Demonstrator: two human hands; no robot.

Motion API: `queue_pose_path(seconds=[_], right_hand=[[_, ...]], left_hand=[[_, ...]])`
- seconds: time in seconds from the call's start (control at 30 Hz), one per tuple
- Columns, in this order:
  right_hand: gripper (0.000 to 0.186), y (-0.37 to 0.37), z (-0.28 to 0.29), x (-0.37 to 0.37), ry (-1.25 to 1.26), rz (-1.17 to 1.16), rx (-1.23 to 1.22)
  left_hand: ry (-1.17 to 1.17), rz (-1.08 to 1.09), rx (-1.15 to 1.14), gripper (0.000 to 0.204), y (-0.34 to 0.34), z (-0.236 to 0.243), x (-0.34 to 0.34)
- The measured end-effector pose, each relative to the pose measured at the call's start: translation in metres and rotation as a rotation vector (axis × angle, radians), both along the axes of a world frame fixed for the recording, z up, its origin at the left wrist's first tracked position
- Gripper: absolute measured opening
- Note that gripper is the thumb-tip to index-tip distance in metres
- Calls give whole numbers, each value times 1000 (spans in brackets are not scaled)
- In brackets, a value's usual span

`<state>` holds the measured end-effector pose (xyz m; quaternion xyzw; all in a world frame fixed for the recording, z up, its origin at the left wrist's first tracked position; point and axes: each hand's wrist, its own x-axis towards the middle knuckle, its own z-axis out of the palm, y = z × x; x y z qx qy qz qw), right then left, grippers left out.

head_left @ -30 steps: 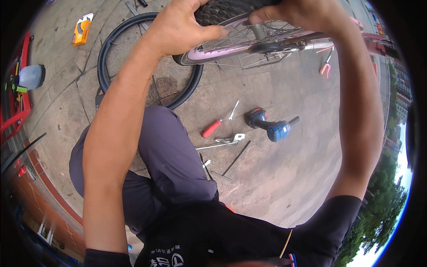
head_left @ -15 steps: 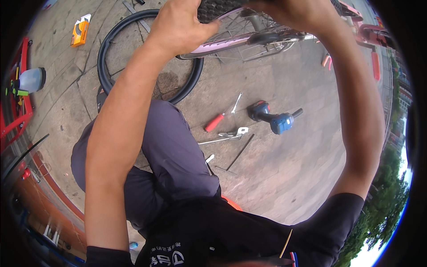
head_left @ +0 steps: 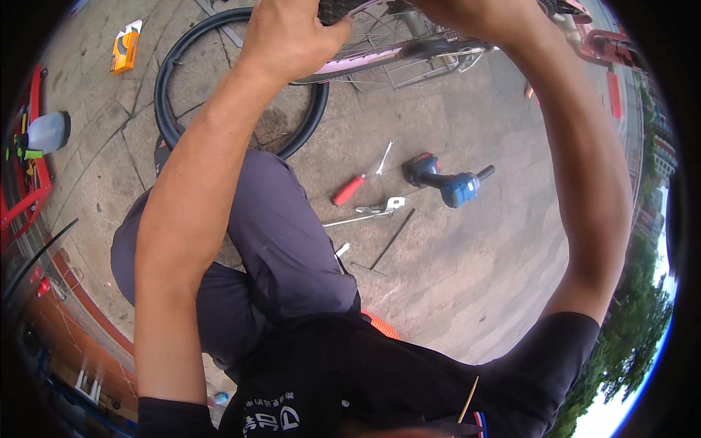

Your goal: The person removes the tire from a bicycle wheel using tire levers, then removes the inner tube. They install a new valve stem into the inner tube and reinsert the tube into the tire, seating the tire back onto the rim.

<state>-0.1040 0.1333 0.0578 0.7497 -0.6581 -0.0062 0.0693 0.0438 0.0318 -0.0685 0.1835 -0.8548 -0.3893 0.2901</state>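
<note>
At the top edge, my left hand (head_left: 292,36) is closed on the knobby black tyre (head_left: 334,10) of a bicycle wheel, its thumb pointing right along the tyre's side. My right hand (head_left: 475,16) reaches over the same wheel further right; its fingers are hidden past the upper edge. Pink rim (head_left: 358,60) and thin spokes show between and below the hands. A loose black tyre (head_left: 166,109) lies flat on the paving beneath my left forearm.
On the paving lie a red-handled screwdriver (head_left: 349,190), a spanner (head_left: 385,157), a blue cordless power tool (head_left: 458,189), a metal bracket (head_left: 395,204) and a dark T-shaped bar (head_left: 394,239). An orange box (head_left: 124,51) stands far left, near a red rack (head_left: 36,193) with a clear bottle (head_left: 48,133).
Both hands sit slightly higher in the picture, and less of the knobby tyre shows. The things on the ground have shifted a little up and left with the view.
</note>
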Motion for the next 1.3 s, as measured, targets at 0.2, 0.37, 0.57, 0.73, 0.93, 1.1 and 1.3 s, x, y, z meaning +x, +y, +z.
queue_pose_path(seconds=[0.2, 0.37, 0.57, 0.73, 0.93, 1.1, 1.3], right_hand=[[27, -1, 10, -1, -7, 80, 72], [27, -9, 6, 0, 18, -148, 140], [31, -9, 16, 2, -80, -50, 133], [34, -7, 16, 6, -53, 83, 80], [32, -2, 11, 2, -56, -89, 124], [33, -6, 8, -1, -28, -67, 116], [30, -1, 11, 9, -38, -6, 85]], left_hand=[[-31, -165, 167, 47, -9, 8, -1], [-82, -207, 95, 46, -14, 17, -2], [-22, -367, 258, 44, -27, 16, -6], [-61, -68, 70, 43, -17, -6, 12], [-63, -54, 186, 43, -1, -3, 10], [-5, -74, 181, 43, -4, -10, 9], [-31, -249, 396, 48, -19, -6, 14]])
